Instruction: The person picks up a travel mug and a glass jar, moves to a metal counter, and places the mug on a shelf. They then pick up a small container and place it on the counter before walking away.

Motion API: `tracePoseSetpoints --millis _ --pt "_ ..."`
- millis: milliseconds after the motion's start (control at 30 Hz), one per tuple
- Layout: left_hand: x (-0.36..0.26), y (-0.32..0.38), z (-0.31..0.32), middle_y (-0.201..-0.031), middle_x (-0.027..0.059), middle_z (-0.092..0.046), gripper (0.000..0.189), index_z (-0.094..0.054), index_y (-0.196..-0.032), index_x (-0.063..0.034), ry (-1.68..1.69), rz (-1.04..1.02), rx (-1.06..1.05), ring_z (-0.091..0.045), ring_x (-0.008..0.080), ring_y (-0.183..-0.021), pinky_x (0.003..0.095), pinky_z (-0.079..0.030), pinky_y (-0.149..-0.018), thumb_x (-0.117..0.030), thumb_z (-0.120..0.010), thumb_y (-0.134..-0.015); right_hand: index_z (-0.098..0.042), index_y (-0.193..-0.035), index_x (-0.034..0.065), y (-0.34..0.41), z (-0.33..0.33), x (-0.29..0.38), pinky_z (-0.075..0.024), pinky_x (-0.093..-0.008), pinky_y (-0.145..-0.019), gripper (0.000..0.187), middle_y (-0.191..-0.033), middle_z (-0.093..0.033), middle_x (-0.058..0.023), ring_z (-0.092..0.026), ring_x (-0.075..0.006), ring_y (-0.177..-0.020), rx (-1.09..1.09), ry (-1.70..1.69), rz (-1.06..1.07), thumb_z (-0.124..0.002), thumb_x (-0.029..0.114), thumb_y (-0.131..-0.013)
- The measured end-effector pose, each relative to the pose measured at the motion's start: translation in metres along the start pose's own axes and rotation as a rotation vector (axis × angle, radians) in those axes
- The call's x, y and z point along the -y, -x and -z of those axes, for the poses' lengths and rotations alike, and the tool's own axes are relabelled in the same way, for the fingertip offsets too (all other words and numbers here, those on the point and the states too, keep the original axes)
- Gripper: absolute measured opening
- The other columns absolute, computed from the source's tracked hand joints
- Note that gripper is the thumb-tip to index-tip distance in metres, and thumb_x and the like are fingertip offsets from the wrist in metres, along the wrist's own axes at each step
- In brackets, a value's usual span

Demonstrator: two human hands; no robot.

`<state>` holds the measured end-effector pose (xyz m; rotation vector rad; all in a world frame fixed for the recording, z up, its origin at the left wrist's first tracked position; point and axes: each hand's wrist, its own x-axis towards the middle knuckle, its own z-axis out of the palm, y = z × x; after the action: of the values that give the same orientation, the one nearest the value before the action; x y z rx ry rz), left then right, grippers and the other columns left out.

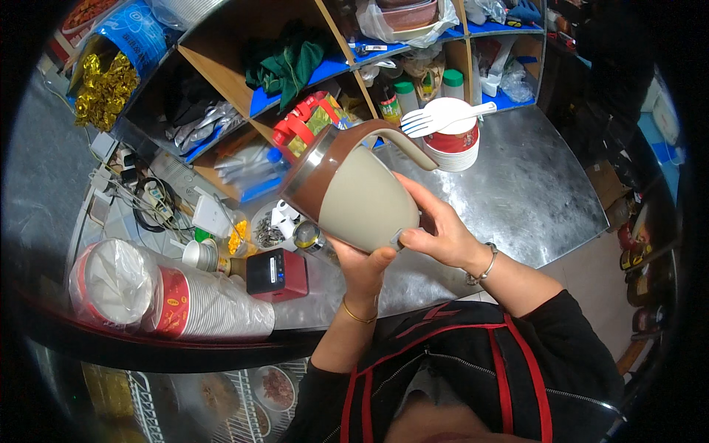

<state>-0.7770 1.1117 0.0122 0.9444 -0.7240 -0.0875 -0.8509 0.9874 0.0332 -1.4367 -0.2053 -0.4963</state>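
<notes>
A beige and brown handled mug-like vessel (368, 202) with a metal rim is held tilted over the metal counter, its rim towards the upper left and its curved brown handle on top. My left hand (360, 263) grips it from below near the base. My right hand (437, 227) holds the base from the right, with the thumb beside a small oval button or mark. Beyond the handle stands a stack of red and white paper bowls (451, 147), with white plastic forks (443, 119) lying on top. The inside of the vessel is hidden.
A metal counter (526, 183) extends to the right. Wooden shelving (213, 72) with bags and bottles stands behind. At the left are wrapped paper bowls (216, 304), a red and black box-shaped device (277, 274), a glass jar (310, 235), a bowl of metal pieces (270, 230) and tangled cables (152, 202).
</notes>
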Motion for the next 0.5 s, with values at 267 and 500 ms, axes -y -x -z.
tracePoseSetpoints --millis 267,500 --pt "0.0033 -0.0005 0.0015 -0.125 0.0078 -0.036 0.1 -0.021 -0.131 -0.0049 0.044 0.028 0.004 -0.04 0.0175 -0.115 0.0332 -0.035 -0.096 -0.036 -0.085 -0.061 -0.029 -0.138 0.0004 -0.0006 -0.0015 -0.0031 -0.0404 -0.0318 -0.093 0.071 -0.129 -0.045 -0.0126 -0.046 -0.0173 -0.115 -0.021 0.004 -0.007 -0.062 0.032 -0.084" --pt "0.0008 0.0006 0.0061 -0.116 0.007 -0.049 0.09 -0.033 -0.126 -0.0015 0.041 -0.042 0.031 -0.051 0.0172 -0.105 0.0302 -0.043 -0.088 -0.027 -0.087 -0.058 -0.021 -0.142 0.0011 -0.0018 0.0072 -0.0032 -0.0325 -0.0319 -0.101 0.08 -0.139 -0.035 -0.0129 -0.037 -0.0187 -0.125 0.128 -0.085 0.054 -0.065 0.026 -0.081"
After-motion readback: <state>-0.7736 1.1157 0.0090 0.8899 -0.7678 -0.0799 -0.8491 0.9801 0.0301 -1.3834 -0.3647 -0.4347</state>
